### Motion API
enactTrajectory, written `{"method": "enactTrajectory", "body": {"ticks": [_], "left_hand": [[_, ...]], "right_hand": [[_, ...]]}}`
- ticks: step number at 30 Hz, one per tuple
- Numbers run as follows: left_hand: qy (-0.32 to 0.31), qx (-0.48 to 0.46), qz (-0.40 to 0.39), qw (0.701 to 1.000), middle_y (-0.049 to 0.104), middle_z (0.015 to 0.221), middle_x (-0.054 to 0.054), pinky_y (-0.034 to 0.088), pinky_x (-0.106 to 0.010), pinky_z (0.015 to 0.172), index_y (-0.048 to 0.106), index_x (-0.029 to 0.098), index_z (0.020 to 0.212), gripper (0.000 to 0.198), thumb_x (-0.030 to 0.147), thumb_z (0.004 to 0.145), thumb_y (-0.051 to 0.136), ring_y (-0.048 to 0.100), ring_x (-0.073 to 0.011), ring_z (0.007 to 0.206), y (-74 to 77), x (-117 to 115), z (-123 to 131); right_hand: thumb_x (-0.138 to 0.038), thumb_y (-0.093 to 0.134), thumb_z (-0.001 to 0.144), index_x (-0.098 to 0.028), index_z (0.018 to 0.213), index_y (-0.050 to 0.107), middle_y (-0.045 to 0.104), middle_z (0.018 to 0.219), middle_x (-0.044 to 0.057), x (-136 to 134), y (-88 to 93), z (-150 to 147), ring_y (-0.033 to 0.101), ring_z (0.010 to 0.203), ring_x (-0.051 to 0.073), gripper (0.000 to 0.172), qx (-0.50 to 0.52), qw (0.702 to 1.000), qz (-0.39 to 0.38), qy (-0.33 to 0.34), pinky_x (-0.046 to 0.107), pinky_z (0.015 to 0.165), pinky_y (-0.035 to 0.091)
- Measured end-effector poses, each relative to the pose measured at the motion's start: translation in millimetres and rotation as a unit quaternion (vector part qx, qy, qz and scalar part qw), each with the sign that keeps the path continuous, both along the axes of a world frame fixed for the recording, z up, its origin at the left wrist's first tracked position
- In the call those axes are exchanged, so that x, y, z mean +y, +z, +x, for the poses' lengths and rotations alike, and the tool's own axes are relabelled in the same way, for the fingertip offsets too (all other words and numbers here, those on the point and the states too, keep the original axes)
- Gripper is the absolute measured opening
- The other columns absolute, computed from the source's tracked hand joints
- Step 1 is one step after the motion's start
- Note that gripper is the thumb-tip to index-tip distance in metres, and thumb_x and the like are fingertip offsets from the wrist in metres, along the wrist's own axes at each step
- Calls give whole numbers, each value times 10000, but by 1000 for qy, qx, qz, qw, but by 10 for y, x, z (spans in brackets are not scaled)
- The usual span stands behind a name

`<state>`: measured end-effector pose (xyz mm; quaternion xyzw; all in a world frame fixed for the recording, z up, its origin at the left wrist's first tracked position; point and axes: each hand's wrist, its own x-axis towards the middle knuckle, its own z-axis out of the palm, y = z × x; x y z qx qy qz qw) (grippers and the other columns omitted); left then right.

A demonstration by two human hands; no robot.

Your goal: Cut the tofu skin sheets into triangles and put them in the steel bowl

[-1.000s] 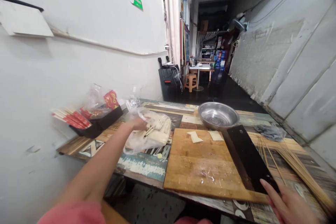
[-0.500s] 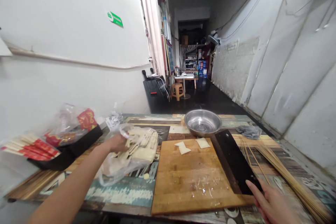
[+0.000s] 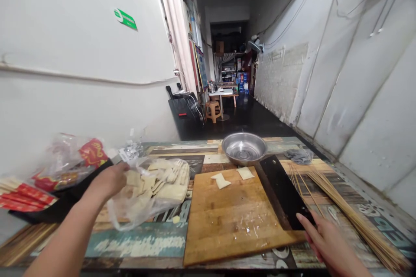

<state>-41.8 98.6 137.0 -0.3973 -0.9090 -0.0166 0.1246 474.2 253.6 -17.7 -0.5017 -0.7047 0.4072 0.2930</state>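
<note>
My left hand (image 3: 108, 180) is closed on the near left side of a clear plastic bag (image 3: 152, 186) full of pale tofu-skin strips, lying on the patterned table left of the wooden cutting board (image 3: 234, 216). Two pale pieces (image 3: 221, 180) lie at the board's far edge. A black cleaver (image 3: 281, 190) lies along the board's right edge. My right hand (image 3: 325, 240) rests at the cleaver's near end, fingers stretched out over the handle end.
A steel bowl (image 3: 244, 148) stands behind the board. Bamboo skewers (image 3: 344, 207) lie at the right beside a grey cloth (image 3: 297, 156). A black tray (image 3: 65, 194) holds red chopstick packets and a bag at the left. Wall close on the left.
My left hand has drawn back toward me and to the left along the bag, which shifted with it. The view swung; my right hand stays by the cleaver.
</note>
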Motion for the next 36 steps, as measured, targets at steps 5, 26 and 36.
{"method": "enactTrajectory", "body": {"ticks": [5, 26, 36], "left_hand": [[-38, -112, 210, 970, 629, 638, 66, 435, -237, 608, 581, 229, 963, 289, 380, 763, 437, 599, -165, 662, 32, -88, 1007], [-457, -169, 63, 871, 499, 1269, -108, 422, -395, 975, 516, 192, 1194, 326, 265, 903, 388, 468, -221, 1173, -1547, 374, 2445], [-374, -146, -28, 915, 653, 864, -140, 489, -360, 724, 547, 110, 1138, 330, 211, 852, 417, 620, -241, 783, -1221, 716, 2734]], "right_hand": [[-508, 357, 857, -231, 706, 451, 500, 419, -38, -10, 114, 7, 478, 320, 156, 330, -40, 999, 1, 28, 262, 359, 365], [-330, 300, 929, -193, 809, 501, 632, 642, 49, -235, 693, -164, 611, 575, 188, 272, -357, 893, 166, 217, 263, 486, 236], [-342, 288, 930, -185, 843, 492, 627, 669, 58, -107, 863, -77, 613, 632, 195, 272, -370, 893, 177, 184, 264, 508, 267]]}}
